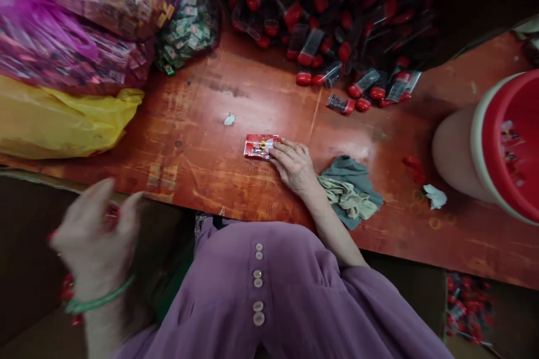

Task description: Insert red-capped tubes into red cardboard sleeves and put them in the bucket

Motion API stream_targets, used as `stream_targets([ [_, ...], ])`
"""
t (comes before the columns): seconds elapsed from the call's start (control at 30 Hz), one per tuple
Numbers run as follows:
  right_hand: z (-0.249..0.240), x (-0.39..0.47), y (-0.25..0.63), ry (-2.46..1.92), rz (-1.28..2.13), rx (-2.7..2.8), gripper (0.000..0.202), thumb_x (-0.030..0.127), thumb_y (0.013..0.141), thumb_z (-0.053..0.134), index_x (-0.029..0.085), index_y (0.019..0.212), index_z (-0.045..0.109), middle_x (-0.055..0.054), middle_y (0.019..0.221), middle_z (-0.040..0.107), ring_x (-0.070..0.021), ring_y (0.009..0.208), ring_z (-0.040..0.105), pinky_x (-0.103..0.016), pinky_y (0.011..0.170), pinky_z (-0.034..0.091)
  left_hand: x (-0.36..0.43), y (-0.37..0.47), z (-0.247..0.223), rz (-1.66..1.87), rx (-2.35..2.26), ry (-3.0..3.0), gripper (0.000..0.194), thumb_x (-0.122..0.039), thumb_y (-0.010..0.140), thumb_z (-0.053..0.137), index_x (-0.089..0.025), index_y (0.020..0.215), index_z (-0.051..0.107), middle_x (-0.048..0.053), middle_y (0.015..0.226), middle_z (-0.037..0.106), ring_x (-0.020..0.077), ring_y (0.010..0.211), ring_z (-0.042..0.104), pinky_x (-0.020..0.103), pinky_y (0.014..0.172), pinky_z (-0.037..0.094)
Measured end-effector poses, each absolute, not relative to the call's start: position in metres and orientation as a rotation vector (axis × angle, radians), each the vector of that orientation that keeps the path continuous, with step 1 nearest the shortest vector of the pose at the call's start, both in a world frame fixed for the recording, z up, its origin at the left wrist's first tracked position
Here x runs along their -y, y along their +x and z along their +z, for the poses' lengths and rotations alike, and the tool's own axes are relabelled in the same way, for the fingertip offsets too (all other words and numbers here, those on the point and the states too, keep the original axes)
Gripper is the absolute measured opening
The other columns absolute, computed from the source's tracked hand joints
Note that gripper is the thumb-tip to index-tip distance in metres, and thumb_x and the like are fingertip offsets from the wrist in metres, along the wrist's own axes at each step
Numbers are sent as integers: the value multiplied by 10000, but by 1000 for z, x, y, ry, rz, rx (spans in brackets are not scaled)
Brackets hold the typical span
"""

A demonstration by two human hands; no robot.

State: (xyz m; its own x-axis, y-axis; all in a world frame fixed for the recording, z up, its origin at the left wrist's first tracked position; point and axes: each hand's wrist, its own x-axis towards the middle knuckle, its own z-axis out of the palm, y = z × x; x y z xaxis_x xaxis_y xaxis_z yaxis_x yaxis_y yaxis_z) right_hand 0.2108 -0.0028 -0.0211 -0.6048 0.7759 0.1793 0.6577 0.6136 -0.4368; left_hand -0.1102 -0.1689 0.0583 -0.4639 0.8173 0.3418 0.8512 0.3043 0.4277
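Right hand (295, 167) fingertips on red packet (261, 146)

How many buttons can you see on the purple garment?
4, in a line down the purple garment: two close together at the upper button pair, then one, then the lowest. Folds could hide more, and blur may merge some.

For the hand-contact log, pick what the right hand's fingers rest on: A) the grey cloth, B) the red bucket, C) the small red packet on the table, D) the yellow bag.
C: the right hand lies flat on the table with its fingertips on the red packet; the cloth lies beside the wrist, and the bucket and yellow bag are well apart.
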Motion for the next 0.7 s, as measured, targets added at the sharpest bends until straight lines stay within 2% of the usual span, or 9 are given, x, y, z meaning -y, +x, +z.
stream_targets([
  [0.07, -23, 4, 208, -1157, 438, 2503, 282, 227, 994, 502, 194, 1189, 703, -121, 1229, 729, -278, 1200, 597, -480, 1006, 398, 129, -74, 40, -827, 2185, -2086, 342, -268, 866, 695, -182, 1197, 674, 123, 1210, 723, 301, 1096, 701, 472, 944, 577],
  [0.13, -24, 5, 207, -1154, 422, 2532, 292, 173, 983, 498, 199, 1189, 703, -116, 1213, 735, -271, 1166, 596, -477, 990, 389, 92, -37, 24, -902, 1918, -2414, 352, -242, 915, 635, -155, 1256, 635, 158, 1278, 686, 270, 1155, 681, 425, 995, 567],
  [0.27, -24, 7, 202, -1106, 339, 2597, 277, 157, 981, 487, 183, 1155, 701, -110, 1178, 744, -256, 1122, 592, -451, 969, 381, 45, 6, -5, -903, 1673, -2716, 360, -233, 959, 554, -119, 1296, 616, 192, 1341, 639, 296, 1258, 618, 461, 1071, 520],
  [0.4, -11, 8, 203, -1071, 298, 2668, 273, 125, 976, 471, 180, 1148, 676, -99, 1155, 741, -238, 1058, 595, -412, 933, 389, 31, 7, -23, -909, 1520, -2761, 329, -131, 969, 479, -116, 1255, 643, 179, 1333, 647, 281, 1278, 601, 454, 1084, 504],
  [0.5, 6, -7, 216, -1124, 377, 2692, 208, 154, 976, 492, 185, 1064, 677, -87, 1039, 743, -225, 953, 595, -373, 849, 416, 31, 2, -29, -954, 1448, -2733, 291, -88, 951, 485, -146, 1167, 671, 143, 1260, 692, 264, 1241, 618, 443, 1058, 513],
  [0.57, 17, -33, 230, -1305, 336, 2599, 194, 191, 982, 488, 181, 979, 681, -92, 932, 726, -234, 892, 586, -370, 811, 423, 31, 1, -29, -980, 1443, -2723, 244, -81, 931, 522, -154, 1110, 671, 132, 1208, 711, 259, 1175, 641, 435, 1011, 531],
  [0.63, 25, -69, 243, -1512, 252, 2436, 216, 211, 986, 467, 173, 1030, 675, -118, 964, 712, -256, 910, 576, -391, 823, 435, 29, 3, -27, -1011, 1449, -2702, 185, -85, 915, 553, -150, 1050, 660, 129, 1127, 727, 252, 1058, 665, 416, 924, 552],
  [0.7, 30, -110, 251, -1617, 157, 2340, 285, 135, 957, 436, 168, 1125, 663, -149, 1054, 681, -279, 980, 562, -424, 862, 444, 27, 5, -22, -1011, 1466, -2705, 143, -97, 914, 555, -144, 1018, 640, 131, 1061, 726, 246, 968, 660, 402, 863, 555],
])
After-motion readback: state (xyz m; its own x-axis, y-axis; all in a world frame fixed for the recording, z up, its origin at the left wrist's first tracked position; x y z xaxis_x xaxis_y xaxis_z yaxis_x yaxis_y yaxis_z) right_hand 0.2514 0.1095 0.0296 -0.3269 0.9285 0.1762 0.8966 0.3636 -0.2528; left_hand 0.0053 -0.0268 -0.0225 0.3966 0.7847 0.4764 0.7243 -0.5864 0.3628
